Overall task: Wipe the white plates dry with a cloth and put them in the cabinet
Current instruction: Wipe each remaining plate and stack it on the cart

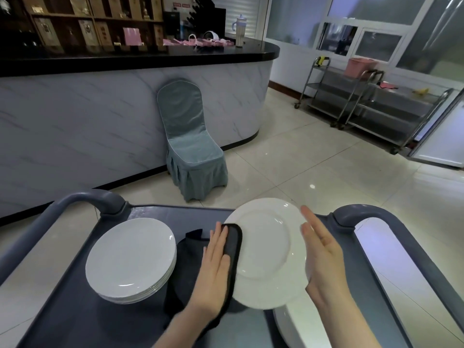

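A white plate (pixel 266 252) is held up over the grey cart between my two palms. My left hand (pixel 214 267), fingers straight, presses a dark cloth (pixel 233 249) against the plate's left rim; the cloth hangs down behind that hand. My right hand (pixel 324 257), fingers also straight, presses flat against the plate's right rim. A stack of several white plates (pixel 130 257) rests on the cart to the left. Part of another white plate stack (pixel 291 325) shows below the held plate.
The grey cart (pixel 82 310) has raised handles at both far corners. A teal covered chair (pixel 190 146) stands against the marble counter (pixel 100 116) ahead. Steel trolleys (pixel 364 101) stand at the right by the windows. Tiled floor lies between.
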The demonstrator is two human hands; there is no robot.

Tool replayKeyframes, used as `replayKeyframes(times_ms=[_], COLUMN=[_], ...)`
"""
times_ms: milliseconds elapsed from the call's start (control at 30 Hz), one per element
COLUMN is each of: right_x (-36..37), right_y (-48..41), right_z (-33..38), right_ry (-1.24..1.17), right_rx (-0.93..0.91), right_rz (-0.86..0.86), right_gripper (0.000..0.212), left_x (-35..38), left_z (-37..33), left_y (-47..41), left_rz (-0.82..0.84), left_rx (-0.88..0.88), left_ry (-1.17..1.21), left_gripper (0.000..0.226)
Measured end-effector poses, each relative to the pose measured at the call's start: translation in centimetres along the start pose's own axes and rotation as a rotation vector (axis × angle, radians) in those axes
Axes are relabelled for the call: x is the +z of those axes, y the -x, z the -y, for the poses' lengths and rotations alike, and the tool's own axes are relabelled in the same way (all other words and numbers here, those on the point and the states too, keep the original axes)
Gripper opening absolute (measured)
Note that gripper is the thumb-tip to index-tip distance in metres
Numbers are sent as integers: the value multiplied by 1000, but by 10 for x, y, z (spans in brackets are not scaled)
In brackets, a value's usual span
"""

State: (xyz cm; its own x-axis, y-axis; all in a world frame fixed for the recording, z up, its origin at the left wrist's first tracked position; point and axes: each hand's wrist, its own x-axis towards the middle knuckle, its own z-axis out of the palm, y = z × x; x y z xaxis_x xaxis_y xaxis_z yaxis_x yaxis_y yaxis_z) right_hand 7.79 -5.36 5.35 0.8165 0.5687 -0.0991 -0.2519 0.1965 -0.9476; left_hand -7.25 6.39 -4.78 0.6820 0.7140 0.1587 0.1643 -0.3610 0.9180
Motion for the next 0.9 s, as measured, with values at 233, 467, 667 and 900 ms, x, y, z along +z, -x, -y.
replayKeyframes(times_ms=[233,467,667,900], right_x=[31,33,33,37], right_y=[-1,2,4,31], right_z=[-27,-25,-19,-42], right_ry=[-74,-127,-127,-45], right_rx=[-40,12,-37,-62], right_rz=[-215,-156,-150,-13], right_gripper=[38,39,39,39], left_x=[37,18,26,38], left_z=[-26,-27,-17,-57], left_y=[17,0,16,-11], left_rz=[5,86,31,49], left_rx=[205,226,185,222], left_ry=[-452,-439,-417,-494], left_gripper=[65,55,57,60])
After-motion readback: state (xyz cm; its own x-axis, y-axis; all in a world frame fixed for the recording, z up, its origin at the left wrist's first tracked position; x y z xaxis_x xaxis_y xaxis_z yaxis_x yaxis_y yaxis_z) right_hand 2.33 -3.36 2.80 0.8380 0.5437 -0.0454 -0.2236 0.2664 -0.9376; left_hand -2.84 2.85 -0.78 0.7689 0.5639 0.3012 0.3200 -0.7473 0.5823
